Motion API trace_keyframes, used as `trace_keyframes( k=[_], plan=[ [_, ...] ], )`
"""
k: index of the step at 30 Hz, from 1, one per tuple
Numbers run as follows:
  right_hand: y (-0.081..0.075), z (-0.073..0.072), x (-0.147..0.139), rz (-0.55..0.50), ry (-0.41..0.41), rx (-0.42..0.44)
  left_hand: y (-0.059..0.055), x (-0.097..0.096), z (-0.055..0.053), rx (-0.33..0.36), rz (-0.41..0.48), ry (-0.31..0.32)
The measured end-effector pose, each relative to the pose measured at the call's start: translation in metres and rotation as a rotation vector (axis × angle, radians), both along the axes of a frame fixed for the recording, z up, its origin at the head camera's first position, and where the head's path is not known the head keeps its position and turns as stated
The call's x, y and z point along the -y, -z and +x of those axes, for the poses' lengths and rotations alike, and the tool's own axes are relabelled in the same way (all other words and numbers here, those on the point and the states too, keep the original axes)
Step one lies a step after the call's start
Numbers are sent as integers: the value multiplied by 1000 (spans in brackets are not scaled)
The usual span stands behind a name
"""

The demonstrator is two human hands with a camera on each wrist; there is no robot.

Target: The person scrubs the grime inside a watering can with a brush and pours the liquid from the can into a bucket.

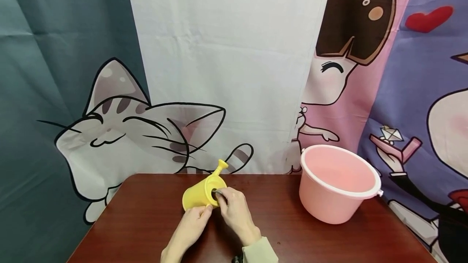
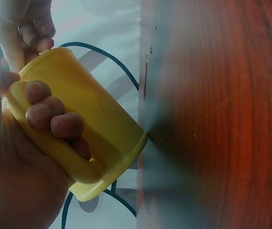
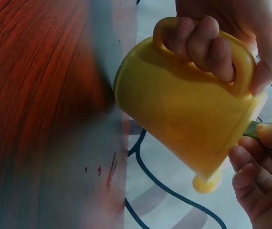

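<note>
A yellow toy watering can is tilted over the table, its opening toward me and its spout pointing up and away. My left hand grips its handle, fingers curled through the loop, as both wrist views show. At the can's mouth, my right hand pinches a slim dark grey-green object between thumb and fingers. Part of that object is inside the can, and I cannot tell what it is. In the left wrist view the can's bottom edge sits right at the tabletop.
A pink bucket with a pale rim stands at the right of the brown wooden table. Behind the table hangs a cartoon-printed curtain with a cat and figures. A light sleeve covers my right wrist.
</note>
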State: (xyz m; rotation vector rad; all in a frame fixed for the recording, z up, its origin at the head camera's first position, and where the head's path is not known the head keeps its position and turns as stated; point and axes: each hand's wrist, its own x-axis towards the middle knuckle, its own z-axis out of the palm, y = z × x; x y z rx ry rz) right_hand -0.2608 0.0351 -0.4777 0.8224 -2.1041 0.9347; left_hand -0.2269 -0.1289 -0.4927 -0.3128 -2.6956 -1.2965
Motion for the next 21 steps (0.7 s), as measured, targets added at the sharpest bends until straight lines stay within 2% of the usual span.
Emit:
trace_keyframes(
  k=[5,10,13,21],
  plan=[
    [-4,3,1,2,26,-22,0,-1,0,-12,-3,2],
    [-10,7,1,37,48,-71,0,-1,1,21,29,-15],
    [-15,11,0,50,60,-70,0,0,1,29,42,-11],
    [-23,16,-3,43,51,-89,-1,0,1,44,56,-10]
  ],
)
